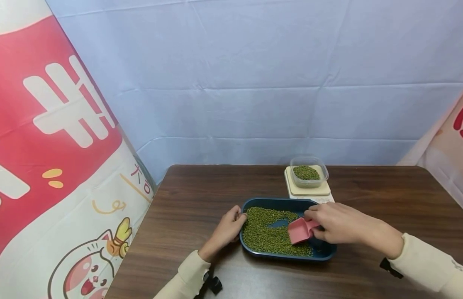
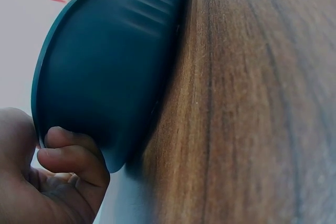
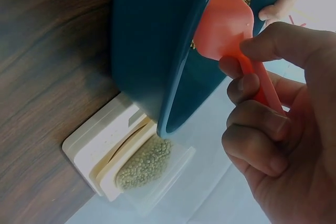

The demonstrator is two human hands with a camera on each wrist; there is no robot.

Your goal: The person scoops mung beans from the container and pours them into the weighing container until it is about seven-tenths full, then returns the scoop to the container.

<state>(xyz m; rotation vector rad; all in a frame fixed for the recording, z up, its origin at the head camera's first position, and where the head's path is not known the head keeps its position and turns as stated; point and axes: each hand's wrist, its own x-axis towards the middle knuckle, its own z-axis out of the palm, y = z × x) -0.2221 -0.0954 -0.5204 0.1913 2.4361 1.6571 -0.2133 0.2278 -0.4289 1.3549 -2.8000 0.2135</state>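
Note:
A dark blue tray [image 1: 280, 203] on the table holds a spread of green mung beans [image 1: 265, 232], with a bare patch of its floor showing near the middle. My left hand [image 1: 228, 226] grips the tray's left end, thumb at the rim and fingers curled against the outer wall, as the left wrist view [image 2: 68, 171] shows. In my right hand [image 1: 337, 222] is the handle of a pink scoop [image 1: 299, 231], its bowl low inside the tray among the beans. The right wrist view shows fingers wrapped round the scoop's handle [image 3: 268, 90].
Behind the tray stands a white kitchen scale [image 1: 291, 187] with a clear plastic container [image 1: 322, 176] on it, partly filled with mung beans. The brown wooden table [image 1: 201, 187] ends at a pale cloth backdrop [image 1: 231, 116]. A printed banner [image 1: 78, 166] hangs at the left.

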